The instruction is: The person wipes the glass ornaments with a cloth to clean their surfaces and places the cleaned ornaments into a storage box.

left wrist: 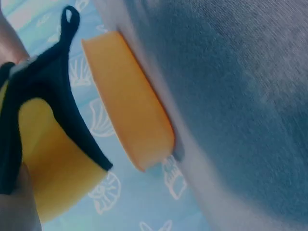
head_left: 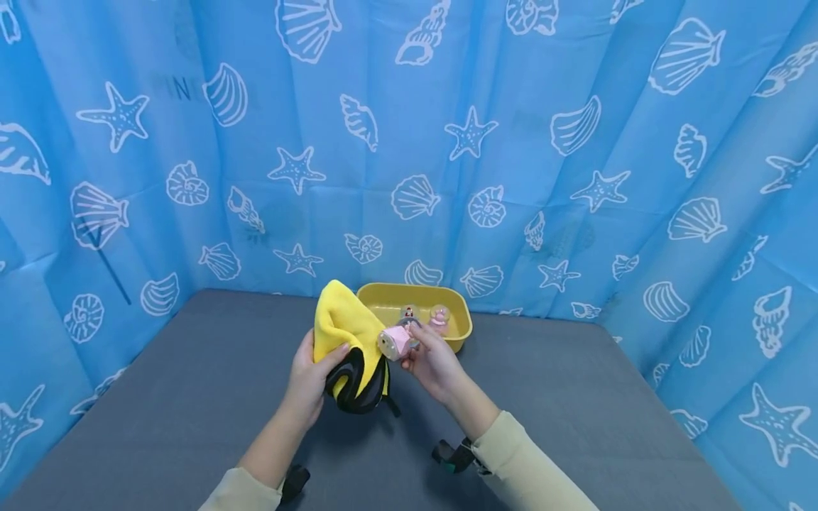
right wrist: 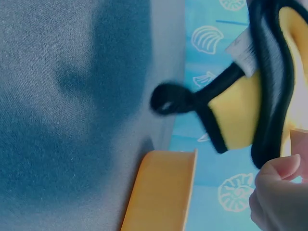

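Note:
My left hand (head_left: pixel 309 380) grips a yellow cloth pouch (head_left: pixel 348 323) with thick black trim, fingers behind and thumb in front. Its opening faces down toward me, and a black loop (left wrist: pixel 70 21) hangs from the trim in the left wrist view. My right hand (head_left: pixel 437 362) pinches a small pink snow globe (head_left: pixel 396 342) close beside the pouch's right edge, its round base turned toward the pouch. In the right wrist view the fingers of the right hand (right wrist: pixel 276 192) appear beside the black trim; the globe is mostly out of frame.
A yellow tub (head_left: pixel 465 333) stands behind my hands at the table's back edge. Inside are another pink snow globe (head_left: pixel 439 317) and a globe with a dark-haired figure (head_left: pixel 409 312). The grey table (head_left: pixel 543 411) meets a blue curtain (head_left: pixel 383 156) with white shells.

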A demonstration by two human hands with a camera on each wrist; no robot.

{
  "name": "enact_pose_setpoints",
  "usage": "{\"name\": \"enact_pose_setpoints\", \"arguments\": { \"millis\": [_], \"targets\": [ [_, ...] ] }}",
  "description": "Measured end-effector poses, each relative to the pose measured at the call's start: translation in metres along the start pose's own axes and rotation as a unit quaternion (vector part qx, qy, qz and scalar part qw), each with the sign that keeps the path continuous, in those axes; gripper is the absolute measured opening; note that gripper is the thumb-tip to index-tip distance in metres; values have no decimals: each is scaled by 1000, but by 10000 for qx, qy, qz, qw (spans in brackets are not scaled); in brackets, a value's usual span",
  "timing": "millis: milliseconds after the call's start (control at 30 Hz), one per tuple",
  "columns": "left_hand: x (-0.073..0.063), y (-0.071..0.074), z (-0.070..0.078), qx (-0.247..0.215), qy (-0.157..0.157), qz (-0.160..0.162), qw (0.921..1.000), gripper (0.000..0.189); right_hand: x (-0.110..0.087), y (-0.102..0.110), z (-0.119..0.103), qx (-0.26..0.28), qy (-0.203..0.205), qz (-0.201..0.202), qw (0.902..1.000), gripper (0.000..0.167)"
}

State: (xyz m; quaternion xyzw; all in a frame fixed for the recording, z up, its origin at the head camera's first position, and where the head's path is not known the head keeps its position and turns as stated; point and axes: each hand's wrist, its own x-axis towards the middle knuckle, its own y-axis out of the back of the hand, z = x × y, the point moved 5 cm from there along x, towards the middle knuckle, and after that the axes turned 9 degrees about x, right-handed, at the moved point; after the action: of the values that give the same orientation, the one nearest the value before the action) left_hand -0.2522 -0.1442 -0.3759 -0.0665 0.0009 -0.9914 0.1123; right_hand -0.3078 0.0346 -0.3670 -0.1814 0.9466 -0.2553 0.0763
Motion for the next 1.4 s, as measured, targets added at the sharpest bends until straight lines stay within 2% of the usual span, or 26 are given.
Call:
{"name": "enact_pose_setpoints", "arguments": {
  "millis": [167, 267, 400, 467, 633, 800, 933, 1233, 1400],
  "targets": [
    [4, 10, -4, -373, 151, -10, 9992, 47, 14, 0, 1, -316, 37, 52, 9995, 20],
    [6, 16, -6, -500, 279, -57, 9983, 46, 22, 2, -2, -690, 168, 320, 9970, 20],
    [9, 27, -10, -717, 548, -51, 9959, 40, 35, 5, -11, -1524, 296, 814, 9845, 38],
    [11, 33, -12, -831, 605, -51, 9947, 36, 44, 7, -15, -1827, 344, 927, 9782, 45],
    [16, 44, -17, -1001, 600, -135, 9931, 31, 67, 15, -19, -2075, 634, 1075, 9702, 46],
    [20, 54, -25, -1044, 840, 43, 9910, 31, 85, 22, -11, -2370, 720, 1111, 9625, 54],
    [25, 60, -30, -1011, 917, 131, 9906, 35, 99, 24, -3, -2543, 756, 1218, 9564, 55],
    [37, 65, -48, -1364, 1407, 184, 9804, 24, 125, 21, 14, -3334, 839, 1665, 9242, 52],
    [42, 67, -51, -1987, 1603, 87, 9668, 16, 131, 18, 18, -3714, 805, 1790, 9075, 49]
  ]
}}
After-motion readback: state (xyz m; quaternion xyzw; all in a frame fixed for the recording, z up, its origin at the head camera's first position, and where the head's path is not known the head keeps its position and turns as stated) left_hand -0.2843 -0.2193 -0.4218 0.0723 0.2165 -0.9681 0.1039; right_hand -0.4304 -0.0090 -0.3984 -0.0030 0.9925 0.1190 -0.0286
